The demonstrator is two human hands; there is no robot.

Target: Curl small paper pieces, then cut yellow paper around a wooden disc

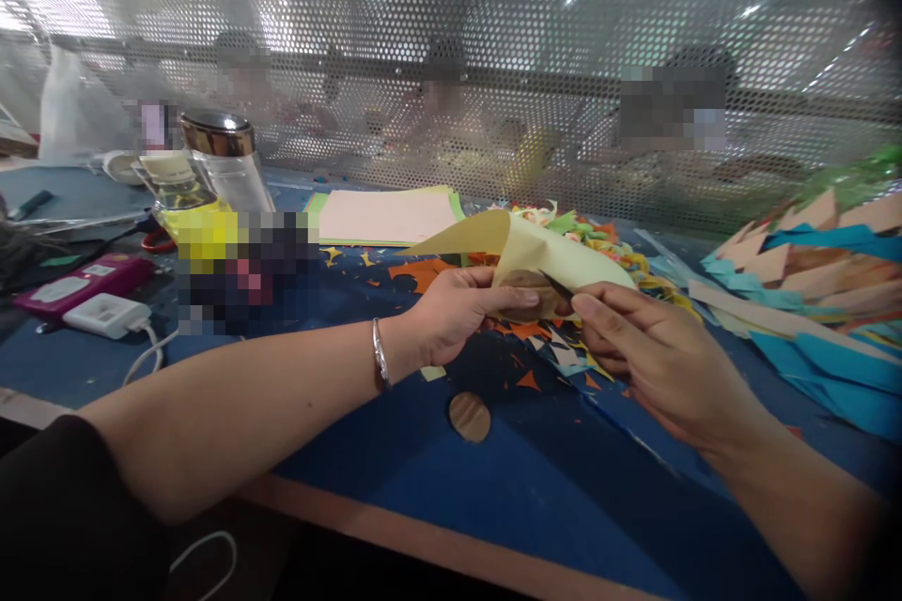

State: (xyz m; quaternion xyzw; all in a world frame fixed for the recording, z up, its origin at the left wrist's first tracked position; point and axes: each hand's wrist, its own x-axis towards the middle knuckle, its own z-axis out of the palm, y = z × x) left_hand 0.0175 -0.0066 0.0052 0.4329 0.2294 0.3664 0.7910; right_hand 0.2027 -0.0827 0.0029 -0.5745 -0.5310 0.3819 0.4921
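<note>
My left hand (458,310) pinches a pale yellow paper sheet (521,249) together with a round brown wooden disc (525,293) held against it, thumb on top. My right hand (648,357) is closed just to the right and holds a thin dark blade or pencil (556,286) whose tip touches the disc's edge. A silver bangle (381,355) circles my left wrist. A second brown disc (470,416) lies flat on the blue table (493,488) below the hands. Orange and white paper scraps (556,347) lie under the hands.
A stack of pale paper sheets (384,214) lies behind. Blue and tan folded paper pieces (810,300) pile up at the right. A glass jar (225,160), a magenta device (85,284) and a white charger (105,315) sit at the left. A perforated metal screen (493,66) closes the back.
</note>
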